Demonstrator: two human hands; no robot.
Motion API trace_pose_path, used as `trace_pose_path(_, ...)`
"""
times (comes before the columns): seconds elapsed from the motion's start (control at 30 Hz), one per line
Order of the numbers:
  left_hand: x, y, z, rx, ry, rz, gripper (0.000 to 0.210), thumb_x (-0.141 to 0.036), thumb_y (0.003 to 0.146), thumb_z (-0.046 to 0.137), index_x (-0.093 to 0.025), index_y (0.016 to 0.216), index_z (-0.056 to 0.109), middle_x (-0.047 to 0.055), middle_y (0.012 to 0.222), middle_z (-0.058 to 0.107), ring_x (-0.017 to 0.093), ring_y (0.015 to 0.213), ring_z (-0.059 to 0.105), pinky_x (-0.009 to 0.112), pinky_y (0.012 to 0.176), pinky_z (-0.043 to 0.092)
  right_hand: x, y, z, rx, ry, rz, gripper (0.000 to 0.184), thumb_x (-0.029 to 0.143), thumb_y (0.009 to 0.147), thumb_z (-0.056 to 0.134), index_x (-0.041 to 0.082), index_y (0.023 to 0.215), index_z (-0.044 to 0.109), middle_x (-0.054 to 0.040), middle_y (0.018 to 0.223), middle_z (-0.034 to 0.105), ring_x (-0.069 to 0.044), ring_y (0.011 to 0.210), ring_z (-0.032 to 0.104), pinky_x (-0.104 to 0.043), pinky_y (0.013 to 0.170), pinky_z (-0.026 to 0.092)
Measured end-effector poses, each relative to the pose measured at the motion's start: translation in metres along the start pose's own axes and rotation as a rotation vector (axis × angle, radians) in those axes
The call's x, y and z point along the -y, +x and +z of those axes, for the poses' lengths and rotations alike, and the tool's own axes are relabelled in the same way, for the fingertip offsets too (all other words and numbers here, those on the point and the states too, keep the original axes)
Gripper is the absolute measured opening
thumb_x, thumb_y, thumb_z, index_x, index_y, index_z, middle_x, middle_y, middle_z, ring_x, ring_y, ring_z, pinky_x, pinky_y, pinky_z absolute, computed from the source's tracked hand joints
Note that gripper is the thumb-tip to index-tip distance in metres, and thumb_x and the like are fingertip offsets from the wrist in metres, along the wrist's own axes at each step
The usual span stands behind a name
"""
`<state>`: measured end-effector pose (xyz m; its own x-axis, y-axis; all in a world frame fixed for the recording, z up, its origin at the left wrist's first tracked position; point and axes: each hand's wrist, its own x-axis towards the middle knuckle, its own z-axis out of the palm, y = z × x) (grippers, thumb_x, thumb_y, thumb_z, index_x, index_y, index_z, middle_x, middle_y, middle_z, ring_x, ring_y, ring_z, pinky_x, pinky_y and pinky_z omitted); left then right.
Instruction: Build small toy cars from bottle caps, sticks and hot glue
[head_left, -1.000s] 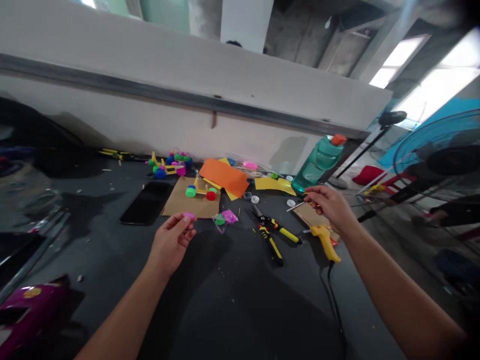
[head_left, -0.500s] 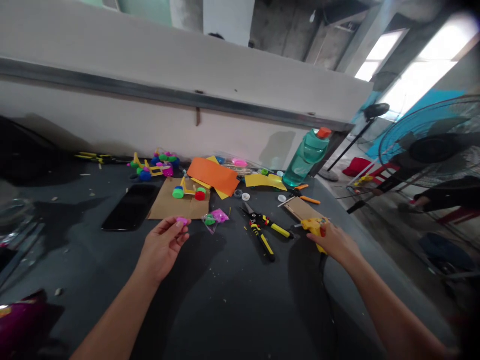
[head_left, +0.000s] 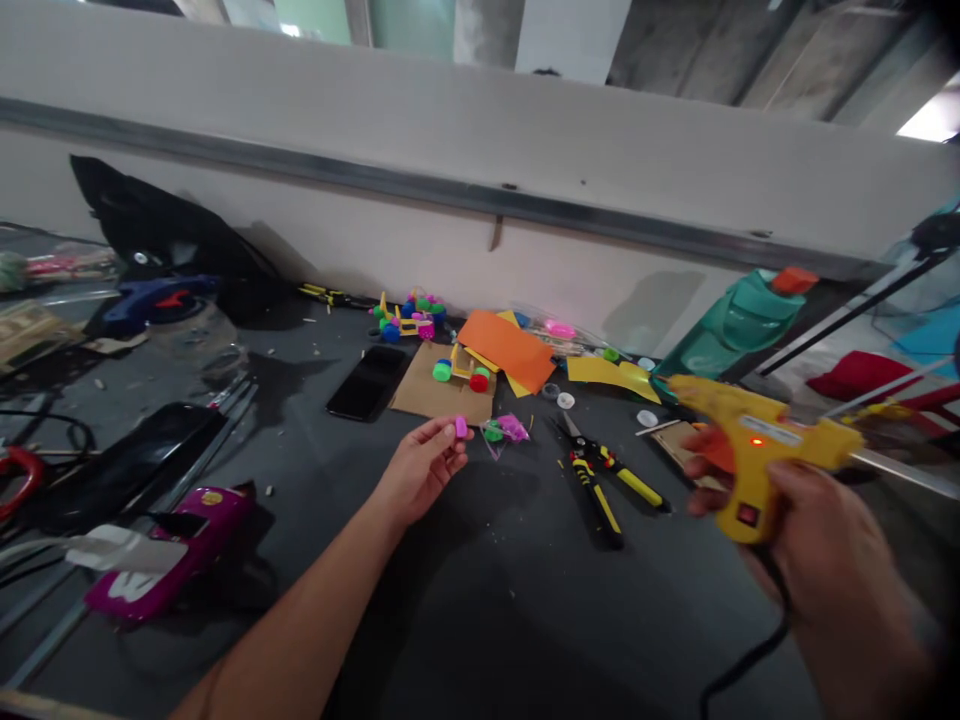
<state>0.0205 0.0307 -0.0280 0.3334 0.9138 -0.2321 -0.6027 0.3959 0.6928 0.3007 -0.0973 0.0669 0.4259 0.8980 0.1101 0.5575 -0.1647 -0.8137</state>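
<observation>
Raised at the right, my right hand (head_left: 817,540) is wrapped round the handle of a yellow hot glue gun (head_left: 757,440), whose small red light is lit. Its nozzle points left, and a glue stick sticks out of the back. Between thumb and fingers of my left hand (head_left: 424,465) is a small pink piece (head_left: 460,427); its exact kind is unclear. Just beyond lies a brown cardboard sheet (head_left: 420,395) with a small wheeled toy (head_left: 461,372) on it, having yellow parts and green and red wheels. A little plastic bag (head_left: 504,432) with green and pink bits lies beside my left hand.
Yellow-and-black pliers (head_left: 596,490) lie mid-table. Behind are orange paper (head_left: 510,350), a black phone (head_left: 367,383) and other colourful toy parts (head_left: 409,318). A teal bottle (head_left: 739,325) stands at the back right. A purple power strip (head_left: 172,560) with plugs is at the left.
My right hand has lifted the glue gun off the table and brought it up closer to the camera. My left hand still pinches the pink piece. The view has turned left.
</observation>
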Motion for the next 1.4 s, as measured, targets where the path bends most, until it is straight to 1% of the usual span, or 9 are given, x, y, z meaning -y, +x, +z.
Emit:
trace_pose_path(0.03,0.000,-0.001,0.000,0.005,0.002,-0.005,0.018,-0.018,0.071,0.071,-0.014,0.088,0.067,0.003,0.077,0.066,0.006,0.061,0.058,0.017,0.058,0.052,0.011,0.001,0.016,0.051,0.098,-0.017,0.039,0.047,0.084,0.024,0.028,0.107,0.049,-0.0089,0.089,0.061,-0.017,0.055,0.057,-0.033,0.047,0.046)
trace_pose_path(0.07,0.000,-0.001,0.000,0.010,0.001,-0.006,0.018,-0.018,0.071,0.070,-0.014,0.089,0.067,0.003,0.077,0.066,0.006,0.060,0.058,0.017,0.058,0.052,0.021,0.004,0.032,0.179,0.339,0.001,0.036,0.045,0.082,0.032,0.024,0.102,0.053,-0.0075,0.081,0.059,-0.014,0.048,0.050,-0.030,0.039,0.039)
trace_pose_path(0.17,-0.001,0.000,-0.002,0.022,-0.017,0.001,0.019,-0.017,0.072,0.069,-0.014,0.091,0.066,0.002,0.078,0.066,0.005,0.060,0.058,0.016,0.058,0.052,0.047,0.012,0.074,0.412,0.757,0.075,0.023,0.036,0.078,0.054,0.018,0.091,0.058,-0.0001,0.065,0.052,-0.006,0.041,0.038,-0.021,0.035,0.028)
trace_pose_path(0.27,-0.002,0.002,-0.004,0.005,-0.048,0.011,0.018,-0.017,0.073,0.069,-0.013,0.090,0.066,0.003,0.081,0.066,0.004,0.059,0.057,0.014,0.057,0.051,0.065,0.022,0.098,0.424,0.859,0.075,0.015,0.029,0.076,0.058,0.017,0.086,0.060,-0.0007,0.069,0.054,-0.004,0.043,0.037,-0.018,0.035,0.029)
trace_pose_path(0.37,-0.004,0.004,-0.005,-0.014,-0.087,0.024,0.013,-0.017,0.073,0.069,-0.013,0.085,0.066,0.002,0.080,0.066,0.003,0.058,0.056,0.013,0.058,0.051,0.070,0.029,0.111,0.406,0.905,0.076,0.018,0.031,0.080,0.051,0.017,0.085,0.060,-0.0045,0.078,0.059,-0.008,0.051,0.047,-0.017,0.036,0.037)
trace_pose_path(0.47,-0.006,0.006,-0.007,-0.031,-0.111,0.019,0.013,-0.018,0.072,0.070,-0.013,0.084,0.065,0.001,0.077,0.065,0.003,0.058,0.056,0.013,0.057,0.050,0.066,0.031,0.118,0.480,0.870,0.116,0.023,0.037,0.080,0.048,0.018,0.086,0.060,-0.0057,0.081,0.063,-0.012,0.056,0.055,-0.020,0.037,0.044)
trace_pose_path(0.6,-0.005,0.009,-0.010,-0.066,-0.117,0.010,0.016,-0.019,0.070,0.072,-0.013,0.083,0.065,0.001,0.077,0.066,0.004,0.058,0.057,0.013,0.054,0.050,0.054,0.032,0.123,0.557,0.764,0.170,0.024,0.039,0.078,0.053,0.016,0.084,0.059,-0.0018,0.068,0.061,-0.007,0.042,0.047,-0.018,0.032,0.038)
trace_pose_path(0.83,-0.004,0.010,-0.010,-0.050,-0.127,-0.007,0.016,-0.018,0.071,0.072,-0.012,0.084,0.065,-0.001,0.068,0.062,0.004,0.056,0.057,0.014,0.054,0.051,0.037,0.031,0.126,0.725,0.533,0.103,0.029,0.042,0.084,0.049,0.015,0.083,0.058,0.0012,0.061,0.057,-0.003,0.034,0.043,-0.017,0.033,0.034)
trace_pose_path(1.4,-0.005,0.007,-0.008,-0.045,-0.122,0.014,0.019,-0.020,0.071,0.072,-0.011,0.085,0.065,-0.001,0.073,0.063,0.003,0.055,0.055,0.014,0.054,0.051,0.047,0.022,0.132,0.725,0.399,0.106,0.027,0.043,0.079,0.048,0.016,0.075,0.051,0.0017,0.064,0.055,-0.003,0.035,0.040,-0.018,0.034,0.039)
